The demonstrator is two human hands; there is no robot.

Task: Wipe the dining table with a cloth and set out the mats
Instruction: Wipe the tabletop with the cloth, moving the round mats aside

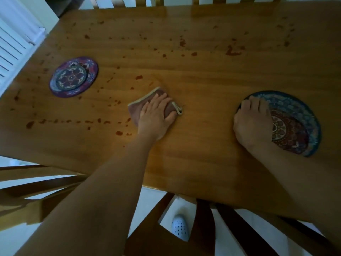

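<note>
My left hand [156,118] presses flat on a folded brownish cloth [133,109] with a pale edge, near the middle of the wooden dining table [203,80]. Many dark reddish spots and smears dot the table's far half and left side. My right hand [251,124] rests on the left part of a round blue and red patterned mat [295,124] at the right, its fingers curled over the mat's far left rim. A round purple patterned mat [73,76] lies at the left with a smaller round mat stacked on it.
Wooden chairs stand at the near edge [203,228] and near left [36,191], and chair backs show along the far edge [147,1]. A white radiator [14,43] is at the left. A white shoe [180,227] shows on the floor below.
</note>
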